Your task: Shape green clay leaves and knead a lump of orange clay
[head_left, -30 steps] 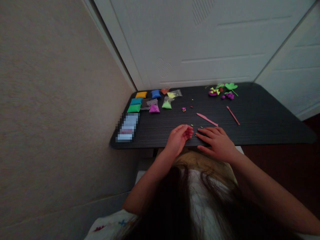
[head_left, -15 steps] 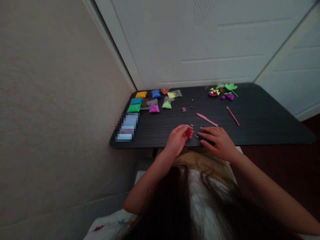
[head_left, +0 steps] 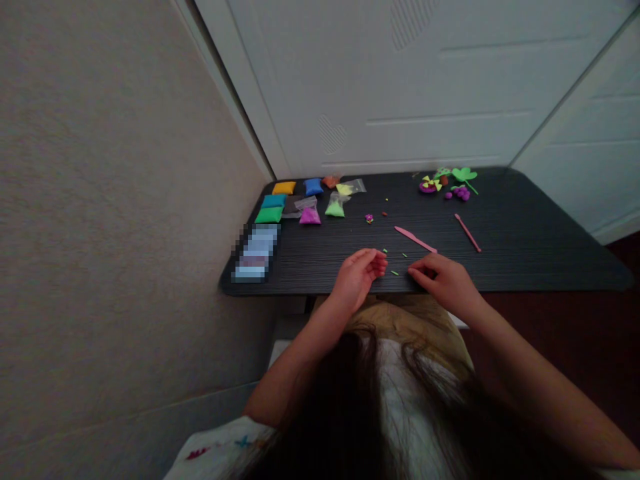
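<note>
At the near edge of the desk (head_left: 540, 247), your left hand (head_left: 354, 277) curls half-open, nothing visible in it; your right hand (head_left: 450, 281) pinches, contents unclear. A careless sweep could brush the green strip (head_left: 395, 273) between them floorward.

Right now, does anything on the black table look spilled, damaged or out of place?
Nothing appears spilled or damaged. Only the tiny light-green strips look slightly untidy, scattered singly near the bare left hand and bare right hand.
</note>
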The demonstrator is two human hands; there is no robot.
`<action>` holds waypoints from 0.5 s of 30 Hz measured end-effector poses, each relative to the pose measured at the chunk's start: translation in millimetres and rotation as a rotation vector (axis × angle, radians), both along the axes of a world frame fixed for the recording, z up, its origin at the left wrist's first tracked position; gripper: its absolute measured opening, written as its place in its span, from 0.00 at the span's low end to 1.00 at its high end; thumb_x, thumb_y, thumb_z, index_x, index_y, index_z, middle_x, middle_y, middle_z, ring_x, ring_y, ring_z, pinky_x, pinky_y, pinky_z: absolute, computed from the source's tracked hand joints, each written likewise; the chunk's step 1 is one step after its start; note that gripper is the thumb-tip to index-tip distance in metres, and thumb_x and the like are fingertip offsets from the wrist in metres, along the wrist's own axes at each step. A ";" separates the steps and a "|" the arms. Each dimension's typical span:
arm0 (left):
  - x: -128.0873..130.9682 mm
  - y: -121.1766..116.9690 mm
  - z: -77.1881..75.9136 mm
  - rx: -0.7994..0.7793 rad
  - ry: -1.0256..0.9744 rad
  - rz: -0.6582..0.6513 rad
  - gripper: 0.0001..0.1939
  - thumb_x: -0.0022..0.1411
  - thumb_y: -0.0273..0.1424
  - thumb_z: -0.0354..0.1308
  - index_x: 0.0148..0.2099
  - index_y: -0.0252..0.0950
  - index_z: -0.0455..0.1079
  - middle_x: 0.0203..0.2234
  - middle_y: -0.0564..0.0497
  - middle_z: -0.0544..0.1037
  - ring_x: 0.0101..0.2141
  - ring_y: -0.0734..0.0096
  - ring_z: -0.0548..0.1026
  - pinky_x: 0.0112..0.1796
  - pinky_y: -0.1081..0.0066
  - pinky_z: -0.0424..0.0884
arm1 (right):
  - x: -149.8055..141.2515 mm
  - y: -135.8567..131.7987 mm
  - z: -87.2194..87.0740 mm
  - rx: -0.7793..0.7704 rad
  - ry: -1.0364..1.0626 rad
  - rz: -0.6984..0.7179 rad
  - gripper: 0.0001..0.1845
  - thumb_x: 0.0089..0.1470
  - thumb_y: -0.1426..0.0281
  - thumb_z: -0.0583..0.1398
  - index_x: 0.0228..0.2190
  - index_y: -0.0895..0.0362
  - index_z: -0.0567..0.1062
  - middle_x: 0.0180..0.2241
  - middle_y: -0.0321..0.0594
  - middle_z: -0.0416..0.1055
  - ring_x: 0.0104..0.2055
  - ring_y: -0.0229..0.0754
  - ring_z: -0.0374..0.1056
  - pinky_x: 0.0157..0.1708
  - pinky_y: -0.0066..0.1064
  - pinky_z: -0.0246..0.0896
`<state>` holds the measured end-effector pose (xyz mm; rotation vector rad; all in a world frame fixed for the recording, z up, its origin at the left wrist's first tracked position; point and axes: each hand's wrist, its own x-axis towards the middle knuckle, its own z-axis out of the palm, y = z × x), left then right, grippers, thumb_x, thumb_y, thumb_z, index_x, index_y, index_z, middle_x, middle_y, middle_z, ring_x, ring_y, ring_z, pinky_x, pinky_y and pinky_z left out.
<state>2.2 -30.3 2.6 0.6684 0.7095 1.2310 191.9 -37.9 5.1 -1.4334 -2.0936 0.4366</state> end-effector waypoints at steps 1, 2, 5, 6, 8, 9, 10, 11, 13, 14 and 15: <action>0.0 0.0 0.2 -0.003 -0.002 0.001 0.07 0.53 0.30 0.56 0.29 0.30 0.71 0.23 0.50 0.73 0.26 0.78 0.70 0.29 0.75 0.64 | -3.0 -0.7 1.1 -0.009 -0.041 0.014 0.08 0.51 0.66 0.56 0.28 0.55 0.74 0.29 0.37 0.71 0.31 0.38 0.65 0.32 0.30 0.58; 0.0 -0.1 0.3 -0.006 -0.003 0.001 0.07 0.53 0.30 0.57 0.29 0.30 0.71 0.23 0.50 0.73 0.26 0.78 0.70 0.29 0.75 0.64 | -5.7 -1.3 1.9 -0.015 -0.077 0.025 0.09 0.52 0.66 0.55 0.28 0.54 0.74 0.29 0.37 0.71 0.31 0.38 0.65 0.32 0.30 0.58; 0.7 0.0 0.7 -0.012 -0.005 0.003 0.07 0.53 0.30 0.57 0.28 0.30 0.71 0.23 0.50 0.73 0.26 0.77 0.70 0.29 0.74 0.64 | -12.4 -2.9 2.2 -0.012 -0.155 0.028 0.09 0.51 0.64 0.56 0.30 0.53 0.75 0.31 0.37 0.71 0.33 0.39 0.65 0.34 0.31 0.57; 1.0 0.0 0.8 -0.011 -0.005 0.004 0.07 0.53 0.30 0.57 0.28 0.30 0.71 0.23 0.50 0.73 0.26 0.77 0.70 0.29 0.74 0.64 | -14.2 -3.4 1.8 -0.007 -0.168 0.022 0.09 0.51 0.63 0.56 0.30 0.53 0.74 0.31 0.37 0.71 0.33 0.39 0.66 0.35 0.32 0.56; 1.4 0.1 0.7 -0.012 -0.006 0.006 0.07 0.53 0.30 0.57 0.28 0.30 0.71 0.23 0.50 0.73 0.26 0.77 0.70 0.29 0.74 0.64 | -17.0 -4.0 1.0 -0.001 -0.183 0.008 0.09 0.51 0.63 0.57 0.31 0.53 0.74 0.31 0.37 0.71 0.34 0.39 0.66 0.36 0.32 0.56; 1.5 0.2 0.6 -0.012 -0.005 0.006 0.07 0.53 0.30 0.57 0.29 0.30 0.71 0.23 0.50 0.73 0.26 0.77 0.70 0.29 0.74 0.64 | -18.2 -4.1 0.6 0.000 -0.187 0.004 0.09 0.51 0.64 0.56 0.30 0.53 0.74 0.31 0.37 0.71 0.34 0.39 0.66 0.36 0.32 0.55; 1.5 0.2 0.5 -0.012 -0.004 0.006 0.07 0.53 0.30 0.57 0.29 0.30 0.71 0.23 0.50 0.73 0.26 0.77 0.70 0.29 0.74 0.64 | -19.1 -4.0 0.2 -0.001 -0.190 0.004 0.08 0.51 0.64 0.56 0.30 0.53 0.74 0.31 0.37 0.71 0.34 0.39 0.66 0.36 0.32 0.55; 1.4 0.2 0.2 -0.012 -0.004 0.005 0.07 0.53 0.30 0.57 0.29 0.30 0.71 0.23 0.50 0.73 0.26 0.77 0.70 0.29 0.74 0.64 | -19.8 -3.7 -0.2 -0.002 -0.190 0.007 0.08 0.52 0.65 0.56 0.30 0.53 0.74 0.31 0.37 0.71 0.34 0.39 0.66 0.36 0.32 0.55; 1.1 0.1 -0.2 -0.011 -0.005 0.003 0.07 0.54 0.30 0.56 0.29 0.30 0.71 0.23 0.50 0.73 0.26 0.77 0.70 0.30 0.75 0.64 | -20.3 -2.9 -1.0 0.005 -0.185 0.013 0.08 0.52 0.66 0.55 0.29 0.53 0.74 0.31 0.37 0.72 0.34 0.39 0.66 0.36 0.32 0.54; 0.9 0.0 -0.3 -0.008 -0.006 0.001 0.07 0.54 0.30 0.56 0.29 0.30 0.71 0.23 0.50 0.73 0.26 0.77 0.71 0.30 0.75 0.65 | -20.1 -2.5 -1.5 0.009 -0.180 0.017 0.08 0.52 0.67 0.55 0.29 0.53 0.74 0.31 0.37 0.72 0.34 0.39 0.66 0.36 0.32 0.54; 0.9 -0.1 -0.3 -0.003 -0.007 -0.001 0.07 0.54 0.30 0.56 0.29 0.30 0.71 0.23 0.50 0.73 0.26 0.78 0.70 0.30 0.75 0.64 | -19.8 -2.2 -2.0 0.014 -0.176 0.020 0.08 0.52 0.67 0.55 0.29 0.54 0.74 0.31 0.37 0.72 0.34 0.39 0.66 0.36 0.32 0.54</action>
